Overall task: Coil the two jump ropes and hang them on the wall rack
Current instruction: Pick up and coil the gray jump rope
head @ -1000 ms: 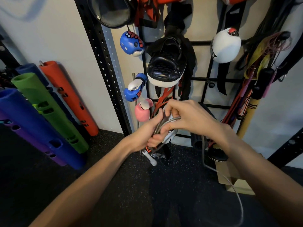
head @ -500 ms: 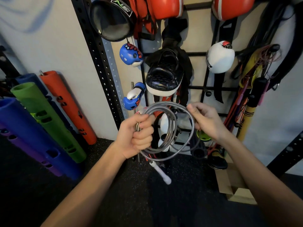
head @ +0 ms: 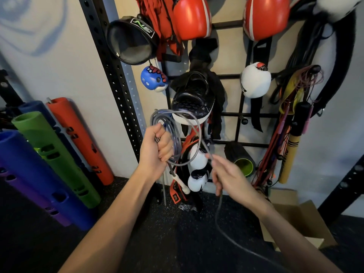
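Since the earlier frame the right hand (head: 230, 174) has dropped from level with the coil to the lower centre-right and has slid out along the rope (head: 177, 142). The coil, which then faced the camera as an open ring, now shows narrower and higher.

1. Tail (head: 216, 217): it leaves the underside of the right hand and runs down across the dark floor towards the lower right of the frame. Its far end is out of view.
2. Right hand: thumb and fingertips (head: 215, 160) pinch the single strand just below the coil. The other fingers curl loosely round the tail.
3. Left hand (head: 155, 152): a closed fist at centre frame, fingers wrapped tight round the gathered loops.
4. Coil: a tall oval. Its long axis runs upright, leaning slightly, with the top in front of the black pad (head: 194, 99). The white handle (head: 180, 183) hangs below the fist and points down and right.
5. Rack (head: 232, 114): behind the coil, with a free peg (head: 244, 121) to the right.

Hazards:
- The rope looks stiff. If the fist slackens, the loops are likely to spring open.
- The tail drags on the floor and may snag, pulling the strand from the pinch.
- The loose outer loop may catch on the gear hanging on the rack.
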